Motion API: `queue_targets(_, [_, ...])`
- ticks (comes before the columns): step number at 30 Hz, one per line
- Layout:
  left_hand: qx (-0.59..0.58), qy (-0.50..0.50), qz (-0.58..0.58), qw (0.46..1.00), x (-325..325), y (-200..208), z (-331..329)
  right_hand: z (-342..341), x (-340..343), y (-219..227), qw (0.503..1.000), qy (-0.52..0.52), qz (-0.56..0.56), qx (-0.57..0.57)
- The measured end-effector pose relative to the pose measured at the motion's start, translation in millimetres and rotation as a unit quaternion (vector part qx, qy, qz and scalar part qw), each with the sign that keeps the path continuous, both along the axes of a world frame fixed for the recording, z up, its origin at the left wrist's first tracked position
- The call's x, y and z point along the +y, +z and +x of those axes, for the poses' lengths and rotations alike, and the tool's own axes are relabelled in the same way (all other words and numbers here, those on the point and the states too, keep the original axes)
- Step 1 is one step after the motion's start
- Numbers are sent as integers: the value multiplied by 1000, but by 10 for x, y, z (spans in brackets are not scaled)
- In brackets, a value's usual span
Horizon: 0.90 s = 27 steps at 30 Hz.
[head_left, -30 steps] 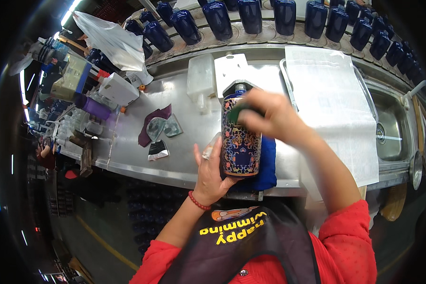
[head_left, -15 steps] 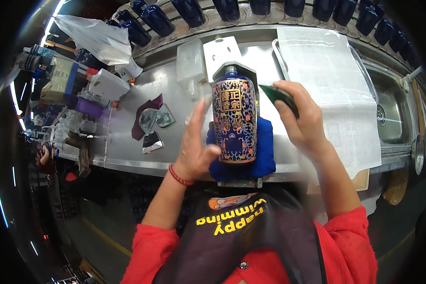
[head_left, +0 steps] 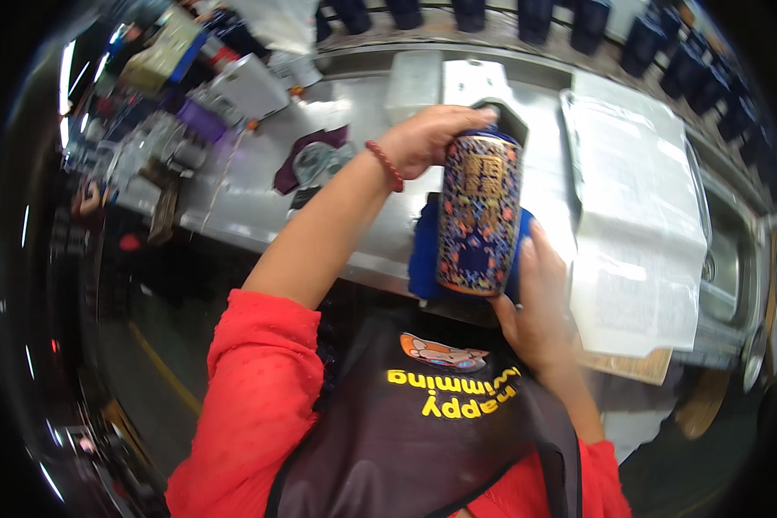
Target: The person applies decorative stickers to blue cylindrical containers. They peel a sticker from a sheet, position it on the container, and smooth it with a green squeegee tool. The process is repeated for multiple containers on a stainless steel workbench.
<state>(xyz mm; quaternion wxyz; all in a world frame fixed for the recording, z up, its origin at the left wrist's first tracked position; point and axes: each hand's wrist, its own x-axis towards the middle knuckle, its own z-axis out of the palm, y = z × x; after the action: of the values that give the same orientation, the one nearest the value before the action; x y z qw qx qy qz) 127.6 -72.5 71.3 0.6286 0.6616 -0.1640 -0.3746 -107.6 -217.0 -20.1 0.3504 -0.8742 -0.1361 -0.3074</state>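
Observation:
A dark blue bottle (head_left: 480,216) with a dense gold and coloured floral pattern lies in front of me, neck pointing away. It rests over a blue cloth pad (head_left: 425,255). My left hand (head_left: 427,138) reaches across to its far end, fingers closed around the neck, which they partly hide. Beside the lower right of the bottle is my right hand (head_left: 544,306), slightly blurred. Its fingers are stretched and its thumb is apart, near the base; whether it touches the glass is unclear. No green scraper shows in it.
White sheets (head_left: 634,242) cover the steel counter on the right, beside a sink (head_left: 721,276). Dark red and grey cloth scraps (head_left: 319,160) lie left. A clear plastic container (head_left: 414,82) stands behind, and dark blue bottles (head_left: 535,17) line the back. Left are boxes (head_left: 250,86).
My left hand has moved from beside the bottle to its neck. The right hand, which held a dark green scraper, has come down near the base without it. The view has shifted and tilted.

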Motion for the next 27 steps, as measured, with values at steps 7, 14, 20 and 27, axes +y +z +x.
queue_targets(7, [-176,51,-127,975,910,487,-333,200,123,276,989,13,-71,-128])
queue_targets(14, [-358,206,-76,908,2123,877,21,665,252,581,983,67,-69,-155])
queue_targets(20, [-490,333,202,780,2380,764,1253,766,-88,685,992,15,-105,-60])
queue_targets(27, [-613,419,262,616,2103,137,2115,1332,-965,914,985,-64,-158,24])
